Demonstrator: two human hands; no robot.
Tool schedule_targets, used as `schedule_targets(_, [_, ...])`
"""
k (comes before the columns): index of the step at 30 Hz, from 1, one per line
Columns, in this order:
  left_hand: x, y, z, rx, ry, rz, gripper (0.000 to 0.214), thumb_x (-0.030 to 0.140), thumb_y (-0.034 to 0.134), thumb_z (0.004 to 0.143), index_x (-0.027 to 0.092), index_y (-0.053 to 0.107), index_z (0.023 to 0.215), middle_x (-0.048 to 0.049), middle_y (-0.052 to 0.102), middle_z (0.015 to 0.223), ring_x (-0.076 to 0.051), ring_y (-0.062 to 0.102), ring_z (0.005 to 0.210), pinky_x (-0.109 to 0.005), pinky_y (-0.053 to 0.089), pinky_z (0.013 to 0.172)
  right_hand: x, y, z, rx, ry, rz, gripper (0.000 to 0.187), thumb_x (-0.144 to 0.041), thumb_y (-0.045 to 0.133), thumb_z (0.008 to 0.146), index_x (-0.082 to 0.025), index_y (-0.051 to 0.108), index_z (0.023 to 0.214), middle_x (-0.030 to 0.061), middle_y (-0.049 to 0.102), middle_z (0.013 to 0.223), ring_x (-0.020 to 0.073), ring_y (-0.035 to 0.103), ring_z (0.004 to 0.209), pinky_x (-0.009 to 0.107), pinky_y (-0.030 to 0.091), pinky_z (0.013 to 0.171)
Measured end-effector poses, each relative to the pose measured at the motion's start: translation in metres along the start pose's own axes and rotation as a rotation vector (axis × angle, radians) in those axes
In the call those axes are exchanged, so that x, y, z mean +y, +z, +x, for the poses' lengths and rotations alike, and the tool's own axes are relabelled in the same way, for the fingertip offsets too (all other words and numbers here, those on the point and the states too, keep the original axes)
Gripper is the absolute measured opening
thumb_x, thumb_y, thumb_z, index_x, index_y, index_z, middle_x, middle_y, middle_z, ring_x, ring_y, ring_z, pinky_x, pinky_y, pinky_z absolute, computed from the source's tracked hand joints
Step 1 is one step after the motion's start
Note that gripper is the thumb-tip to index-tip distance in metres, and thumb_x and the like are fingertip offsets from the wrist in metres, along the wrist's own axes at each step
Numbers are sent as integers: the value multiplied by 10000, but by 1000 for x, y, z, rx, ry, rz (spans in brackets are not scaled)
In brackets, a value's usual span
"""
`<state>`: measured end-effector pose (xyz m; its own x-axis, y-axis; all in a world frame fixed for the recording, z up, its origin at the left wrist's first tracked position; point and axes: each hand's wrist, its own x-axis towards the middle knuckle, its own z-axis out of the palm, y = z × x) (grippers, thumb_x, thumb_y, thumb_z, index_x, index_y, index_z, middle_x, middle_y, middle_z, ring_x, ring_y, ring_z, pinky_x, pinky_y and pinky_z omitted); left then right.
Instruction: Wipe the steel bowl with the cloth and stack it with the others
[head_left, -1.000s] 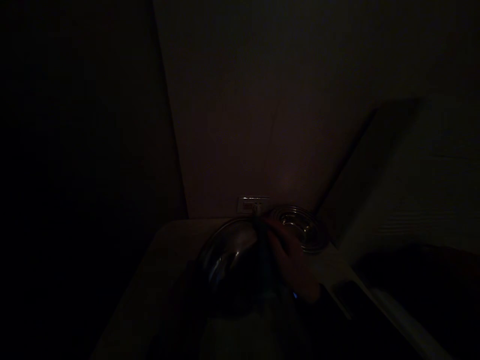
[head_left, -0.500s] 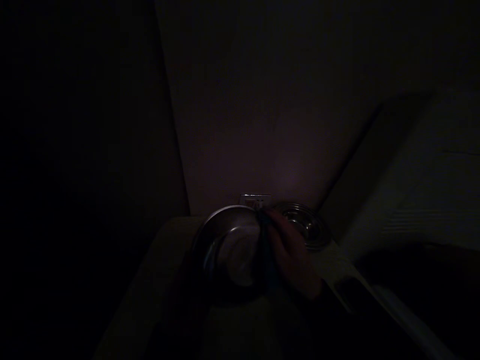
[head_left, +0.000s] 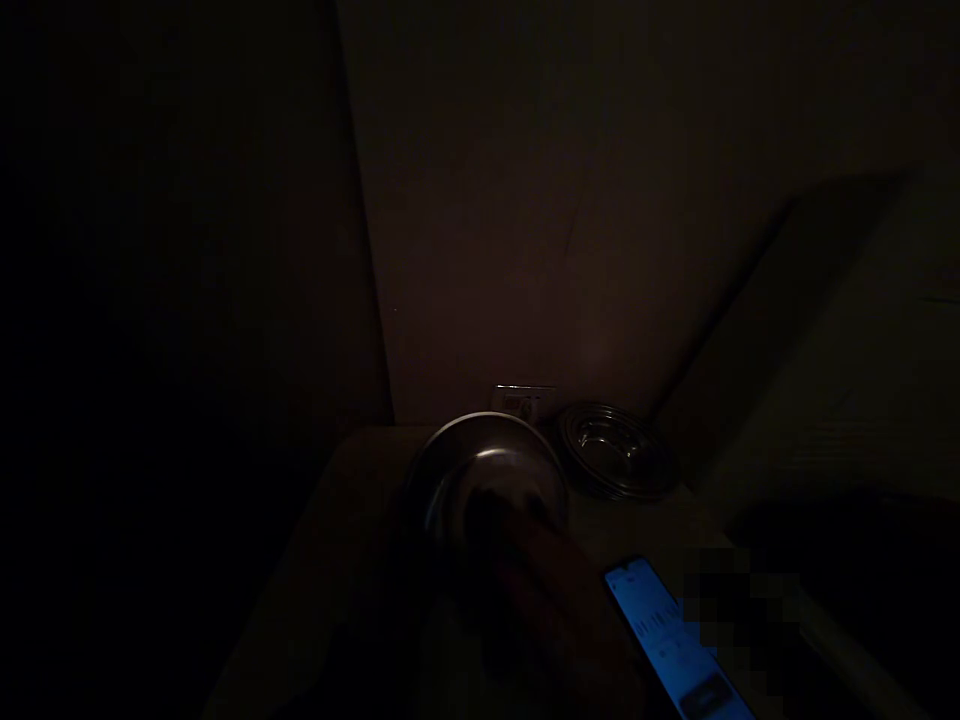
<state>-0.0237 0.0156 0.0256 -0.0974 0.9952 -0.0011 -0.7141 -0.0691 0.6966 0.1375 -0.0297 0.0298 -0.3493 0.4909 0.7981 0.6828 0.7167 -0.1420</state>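
A steel bowl [head_left: 525, 455] stands tilted with its inside facing me, over the near part of the table. My right hand [head_left: 562, 590] reaches into it from the lower right, fingers bent over a dark cloth [head_left: 487, 520] pressed against the inside. The cloth's edges melt into the shadow. At the bowl's left side it is too dark to make out my left hand or its fingers.
Several steel plates or shallow bowls [head_left: 607, 450] lie stacked at the table's back right. A phone [head_left: 667, 640] with a lit blue screen lies at the right. Behind the table [head_left: 360, 460] rises a wall with a socket plate [head_left: 521, 400].
My right hand has moved from the bowl's right rim down and inward with the cloth. The phone's screen, dark before, is now lit. The view has shifted slightly.
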Motion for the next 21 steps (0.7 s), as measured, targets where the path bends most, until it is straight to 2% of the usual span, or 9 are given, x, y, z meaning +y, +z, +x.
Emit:
schedule_targets(4, [-10,-7,2,33,10,23,334,373,524,899,178,589,1161,-104,579,1245,-223,572,1099,-455,467,936,14,-11,-18,25,110,-62,569,-101,452,890,-268,362,1426,109,508,1363,278,472,1263,477,495,951])
schedule_targets(8, [-18,-28,-3,104,24,78,239,260,636,813,227,678,1047,-43,630,1230,-257,483,1250,-408,441,1019,17,-18,-31,-19,157,-72,558,-105,470,881,-253,381,1411,128,508,1344,261,512,1214,427,520,910])
schedule_targets(12, [-25,-46,-5,184,76,211,316,149,683,729,271,699,1021,28,610,1268,-279,339,1360,-410,402,1072,13,-20,-39,-48,192,-73,511,-124,467,894,-251,405,1386,124,520,1328,246,520,1202,393,538,878])
schedule_targets(16, [-30,-57,-1,229,86,315,327,112,659,728,274,705,1009,47,605,1275,-256,295,1384,-373,382,1094,9,-17,-43,-65,211,-59,488,-126,457,895,-251,428,1366,117,516,1338,256,515,1213,412,535,894])
schedule_targets(21, [-30,-60,-2,191,34,240,266,153,619,787,243,690,1028,0,644,1220,-256,333,1365,-376,420,1059,5,-13,-46,-64,274,-29,543,-97,444,869,-244,389,1389,119,511,1350,239,535,1203,383,538,909])
